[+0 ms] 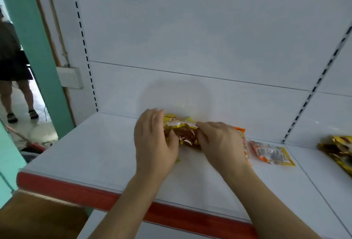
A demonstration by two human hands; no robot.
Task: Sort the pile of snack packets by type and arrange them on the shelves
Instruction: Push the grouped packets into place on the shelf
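Yellow pkt (181,130), both hands, print unreadable.

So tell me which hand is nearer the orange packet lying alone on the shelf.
Right. The right hand grips the yellow packet just left of the orange packet; the left hand grips that packet's far side, farther away.

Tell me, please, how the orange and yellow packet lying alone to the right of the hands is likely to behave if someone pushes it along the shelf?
The orange and yellow packet lies flat, so it should slide, not roll. Its glossy, crinkled film suggests it is light, floppy and slippery on the smooth white shelf.
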